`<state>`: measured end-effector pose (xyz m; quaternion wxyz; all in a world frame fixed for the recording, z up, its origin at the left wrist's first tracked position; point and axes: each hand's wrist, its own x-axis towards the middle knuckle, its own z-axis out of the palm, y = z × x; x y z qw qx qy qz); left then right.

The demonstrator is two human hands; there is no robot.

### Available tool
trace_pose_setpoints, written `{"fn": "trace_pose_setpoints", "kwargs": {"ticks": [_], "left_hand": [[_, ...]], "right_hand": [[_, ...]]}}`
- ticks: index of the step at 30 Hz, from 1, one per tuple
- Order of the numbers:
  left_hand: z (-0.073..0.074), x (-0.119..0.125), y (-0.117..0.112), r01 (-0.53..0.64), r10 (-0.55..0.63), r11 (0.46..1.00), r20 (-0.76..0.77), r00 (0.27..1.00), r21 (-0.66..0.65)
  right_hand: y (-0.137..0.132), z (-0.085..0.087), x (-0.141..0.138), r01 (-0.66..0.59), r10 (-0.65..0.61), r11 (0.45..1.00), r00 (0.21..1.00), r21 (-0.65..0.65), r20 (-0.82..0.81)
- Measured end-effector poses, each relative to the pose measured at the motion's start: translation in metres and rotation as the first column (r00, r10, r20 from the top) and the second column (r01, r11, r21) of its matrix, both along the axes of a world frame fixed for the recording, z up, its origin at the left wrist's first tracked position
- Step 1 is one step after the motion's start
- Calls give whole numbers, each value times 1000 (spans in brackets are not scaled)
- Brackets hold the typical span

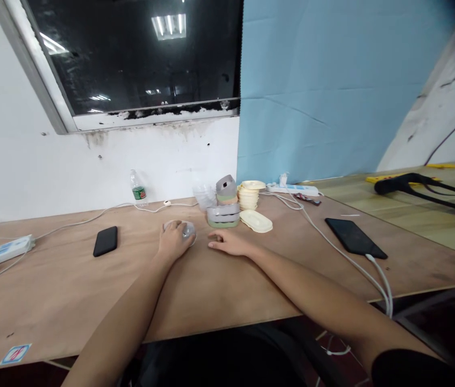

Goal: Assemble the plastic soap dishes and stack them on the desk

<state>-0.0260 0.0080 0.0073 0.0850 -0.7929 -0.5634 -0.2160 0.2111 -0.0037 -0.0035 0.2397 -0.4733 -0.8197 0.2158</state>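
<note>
My left hand (174,238) rests over a clear plastic container (189,230) on the table, its fingers curled across the top; the hand hides much of the container. My right hand (229,242) lies on the tabletop just to the right, holding nothing, with thumb and fingers apart. Behind it stand grey and green plastic frames (223,215), stacked, with a grey piece (226,186) tilted on top. More clear containers (205,196) are nested beside them. Cream lids (248,197) form a pile, and one cream lid (256,221) lies flat in front.
A black phone (105,241) lies left, and a larger dark device (355,237) with a white cable lies right. Against the wall stands a plastic bottle (138,188). Power strips (1,252) and white cords cross the table (219,295). A black frame-like object (433,191) sits far right.
</note>
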Motion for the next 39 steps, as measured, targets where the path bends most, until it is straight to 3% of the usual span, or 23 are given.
{"fn": "trace_pose_setpoints", "kwargs": {"ticks": [8,16,26,39], "left_hand": [[-6,-26,21,-146,145,989,-50,988,-6],[2,-46,29,-225,225,974,17,974,-17],[-6,-73,36,-448,448,892,-8,894,-60],[-2,-77,32,-531,529,847,73,845,8]], "right_hand": [[-2,3,0,-18,17,1000,1000,20,25],[-2,4,1,-22,21,999,999,28,28],[-4,5,2,-11,11,1000,999,-6,35],[0,2,2,-26,25,999,999,23,28]]}}
